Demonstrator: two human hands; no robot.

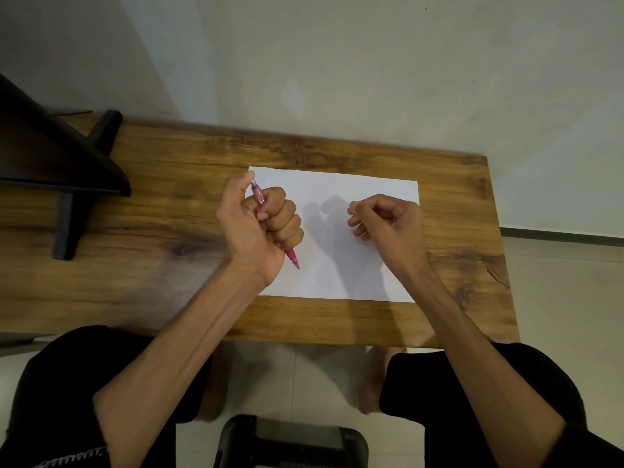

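A white sheet of paper point(337, 265) lies flat on the wooden table point(337, 322), near its right half. My left hand point(258, 228) hovers over the sheet's left edge and grips a pink pen point(293, 257) in a fist. The pen's tip points down and right toward me, and its clicker end sticks out by my thumb. My right hand point(388, 221) is over the right part of the paper with its fingers curled in and nothing in them. The paper looks blank.
A dark shelf-like stand point(64, 163) takes up the table's left end. A pale wall runs behind the table. Below the near edge are my legs in black cloth, bare feet and a dark stool point(290, 440) on the tiled floor.
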